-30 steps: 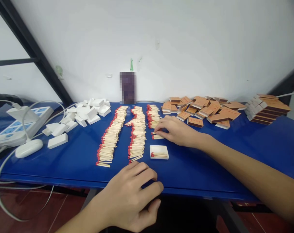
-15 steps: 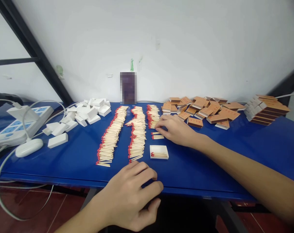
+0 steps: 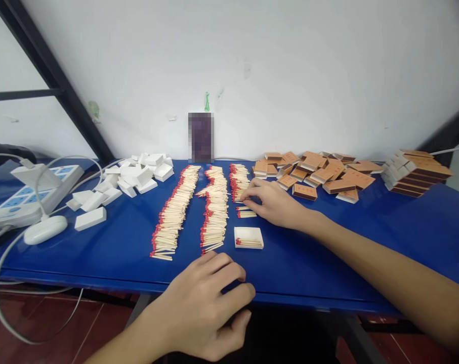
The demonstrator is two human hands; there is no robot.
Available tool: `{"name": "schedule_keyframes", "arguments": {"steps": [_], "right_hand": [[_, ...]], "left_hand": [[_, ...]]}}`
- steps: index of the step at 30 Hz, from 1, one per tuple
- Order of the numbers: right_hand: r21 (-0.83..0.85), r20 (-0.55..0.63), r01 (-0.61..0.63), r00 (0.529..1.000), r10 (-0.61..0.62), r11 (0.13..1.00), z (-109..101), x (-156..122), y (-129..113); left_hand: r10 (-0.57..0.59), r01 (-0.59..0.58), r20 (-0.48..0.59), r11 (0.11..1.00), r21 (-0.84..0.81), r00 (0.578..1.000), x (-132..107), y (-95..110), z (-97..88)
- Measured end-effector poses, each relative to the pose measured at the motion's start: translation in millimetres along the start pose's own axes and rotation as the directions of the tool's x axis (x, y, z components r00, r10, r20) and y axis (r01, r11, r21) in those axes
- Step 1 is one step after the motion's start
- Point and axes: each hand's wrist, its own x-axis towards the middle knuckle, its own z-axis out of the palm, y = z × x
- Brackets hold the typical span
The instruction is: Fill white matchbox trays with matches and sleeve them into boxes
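Observation:
My right hand (image 3: 269,200) pinches at the near end of the right-hand row of matches (image 3: 238,179), fingertips at the red heads. Which matches lie between the fingers is partly hidden. Just below it, a few loose matches (image 3: 246,213) lie side by side on the blue table. Nearer to me is a white matchbox tray (image 3: 253,233) with several matches along its near side. My left hand (image 3: 210,303) hovers at the table's front edge, fingers loosely bent and thumb apart, holding nothing. Beyond it run the middle row of matches (image 3: 216,212) and the left row of matches (image 3: 175,212).
White trays (image 3: 136,174) are heaped at the back left, beside a power strip (image 3: 28,197) and cables. Orange matchbox sleeves (image 3: 320,172) are piled at the back right, with stacked matchboxes (image 3: 415,172) further right. A pixelated dark rectangle (image 3: 201,137) stands by the wall.
My right fingertips have shifted very slightly left at the end of the right row. The left hand and the white tray look the same.

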Motion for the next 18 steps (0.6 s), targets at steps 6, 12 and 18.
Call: {"name": "schedule_keyframes", "arguments": {"steps": [6,12,18], "right_hand": [[-0.002,0.02,-0.015,1.0,0.015,1.0,2.1,1.4,2.2],[0.001,0.039,-0.025,0.999,0.025,1.0,1.9,1.1,3.6],[-0.009,0.053,-0.02,0.998,0.021,1.0,1.0,0.5,5.8]], "left_hand": [[-0.002,0.002,0.001,1.0,0.004,1.0,-1.3,-0.2,-0.4],[-0.001,0.001,-0.005,1.0,0.005,1.0,-0.6,-0.3,0.8],[-0.001,0.001,-0.009,1.0,0.013,1.0,0.6,0.0,0.8]]}}
